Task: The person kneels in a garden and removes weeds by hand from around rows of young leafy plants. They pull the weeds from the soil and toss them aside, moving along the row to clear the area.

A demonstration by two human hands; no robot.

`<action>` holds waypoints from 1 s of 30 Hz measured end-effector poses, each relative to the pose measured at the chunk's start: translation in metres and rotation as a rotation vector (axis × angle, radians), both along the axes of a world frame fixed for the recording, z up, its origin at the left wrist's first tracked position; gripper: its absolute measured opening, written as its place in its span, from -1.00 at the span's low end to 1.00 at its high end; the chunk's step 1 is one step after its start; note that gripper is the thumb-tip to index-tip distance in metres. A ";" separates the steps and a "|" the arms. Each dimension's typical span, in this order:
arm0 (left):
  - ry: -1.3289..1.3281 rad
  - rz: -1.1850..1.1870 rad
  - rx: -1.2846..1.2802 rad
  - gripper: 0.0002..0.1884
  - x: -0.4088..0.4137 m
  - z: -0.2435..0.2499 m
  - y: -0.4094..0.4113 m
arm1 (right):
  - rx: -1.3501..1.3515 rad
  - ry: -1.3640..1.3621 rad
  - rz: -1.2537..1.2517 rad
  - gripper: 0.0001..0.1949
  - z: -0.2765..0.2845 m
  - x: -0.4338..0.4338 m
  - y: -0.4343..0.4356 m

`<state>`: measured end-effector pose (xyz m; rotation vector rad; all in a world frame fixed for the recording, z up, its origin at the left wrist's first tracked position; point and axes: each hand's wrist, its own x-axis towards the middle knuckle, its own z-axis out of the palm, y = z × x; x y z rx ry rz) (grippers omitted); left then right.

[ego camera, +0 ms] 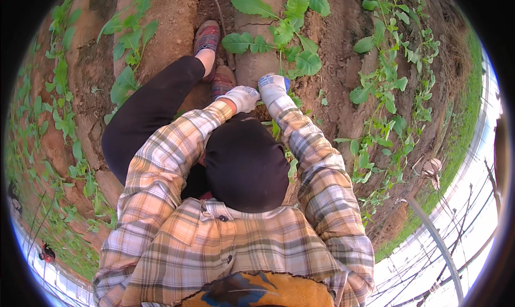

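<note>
My left hand (243, 98), in a white work glove with printing, is bent in beside my knee, its fingers hidden from view. Close to its right, my right hand (273, 86) wears a white glove with a blue palm edge, and its fingers are turned down out of sight. A bit of green stem or leaf (260, 103) shows between the gloves; which hand touches it is unclear. Just beyond the hands, leafy green plants (295, 33) with lobed leaves grow on a raised soil bed (257, 61). Both sleeves are plaid.
A thin bent rod (220, 9) lies by my patterned shoes (208, 35). More rows of leafy plants stand at left (60, 77) and right (386, 73). Dry stalks and a curved strip (432, 230) are at the lower right. A person in red (47, 254) is far off at lower left.
</note>
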<state>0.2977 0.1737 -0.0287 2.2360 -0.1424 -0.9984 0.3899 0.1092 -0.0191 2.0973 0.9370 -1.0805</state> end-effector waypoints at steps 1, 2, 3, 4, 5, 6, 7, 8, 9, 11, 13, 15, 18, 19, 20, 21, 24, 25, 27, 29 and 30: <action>0.002 0.007 -0.005 -0.56 -0.001 0.000 0.000 | 0.005 0.029 0.008 -0.75 -0.002 0.002 0.000; 0.003 0.014 -0.011 -0.57 -0.001 0.000 0.000 | 0.010 0.058 0.017 -0.75 -0.004 0.005 -0.001; -0.009 0.024 -0.024 -0.57 -0.002 0.001 0.000 | 0.014 0.087 0.026 -0.75 -0.004 0.006 -0.003; -0.022 0.035 -0.038 -0.56 -0.002 0.002 0.000 | 0.022 0.104 0.042 -0.75 -0.004 0.008 -0.005; -0.036 0.046 -0.052 -0.56 -0.002 0.004 -0.001 | 0.029 0.121 0.057 -0.75 -0.002 0.010 -0.010; -0.030 0.050 -0.047 -0.55 -0.005 0.003 0.002 | 0.044 0.148 0.080 -0.75 -0.004 0.009 -0.011; -0.033 0.051 -0.048 -0.54 -0.004 0.005 0.002 | 0.151 0.073 0.067 -0.77 -0.006 0.011 -0.019; -0.036 0.052 -0.049 -0.53 -0.004 0.007 0.002 | 0.257 -0.003 0.054 -0.78 -0.007 0.011 -0.031; -0.030 0.053 -0.048 -0.52 -0.006 0.007 0.004 | 0.370 -0.071 0.043 -0.80 -0.007 0.009 -0.038; -0.025 0.053 -0.053 -0.49 -0.008 0.009 0.006 | 0.572 -0.200 -0.261 -0.80 0.002 0.011 -0.049; -0.012 0.049 -0.055 -0.48 -0.005 0.011 0.004 | 0.781 -0.206 -0.527 -0.82 0.004 0.022 -0.068; 0.001 0.039 -0.054 -0.48 -0.003 0.011 0.003 | 1.011 -0.036 -0.898 -0.80 0.007 0.028 -0.090; 0.013 0.032 -0.052 -0.47 -0.003 0.008 0.003 | 1.007 -0.060 -0.701 -0.79 0.010 0.025 -0.105; 0.014 0.039 -0.052 -0.47 -0.004 0.009 0.003 | 0.906 -0.117 -0.570 -0.79 0.020 0.022 -0.101; 0.015 0.046 -0.053 -0.47 -0.005 0.010 0.004 | 0.895 -0.142 -0.440 -0.80 0.023 0.017 -0.095; 0.014 0.043 -0.060 -0.47 -0.004 0.012 0.002 | 0.838 -0.118 -0.319 -0.78 0.030 0.015 -0.087; 0.014 0.043 -0.060 -0.46 -0.004 0.011 0.002 | 0.485 -0.125 0.037 -0.73 0.017 0.007 -0.054; 0.006 0.048 -0.057 -0.46 -0.004 0.009 0.002 | 0.381 -0.040 0.104 -0.73 0.019 0.007 -0.042; 0.004 0.046 -0.052 -0.46 -0.002 0.007 0.001 | 0.336 -0.122 0.192 -0.72 -0.019 0.001 -0.041; 0.023 0.035 -0.044 -0.46 0.000 0.008 0.000 | 0.252 -0.078 -0.133 -0.70 -0.032 0.003 -0.030; 0.027 0.032 -0.043 -0.47 -0.001 0.007 0.001 | 0.223 -0.048 -0.115 -0.69 -0.030 0.002 -0.027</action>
